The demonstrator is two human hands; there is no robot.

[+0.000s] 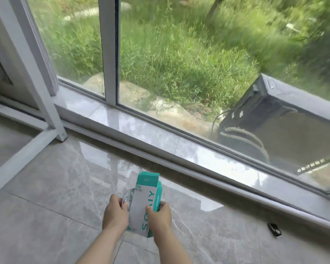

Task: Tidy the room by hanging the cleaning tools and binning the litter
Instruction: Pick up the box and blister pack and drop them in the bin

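A white and teal cardboard box (143, 199) is held upright low in the middle of the head view, its top flap open. My left hand (115, 214) grips its left edge and also pinches a crumpled clear plastic wrapper (126, 197) against it. My right hand (159, 216) grips the box's right edge. Both hands are above the grey marble floor.
A small black object (274, 228) lies on the floor tiles at the lower right, near the raised marble window sill (160, 141). A white metal frame leg (52, 109) stands at the left. Big windows (179, 54) show grass outside.
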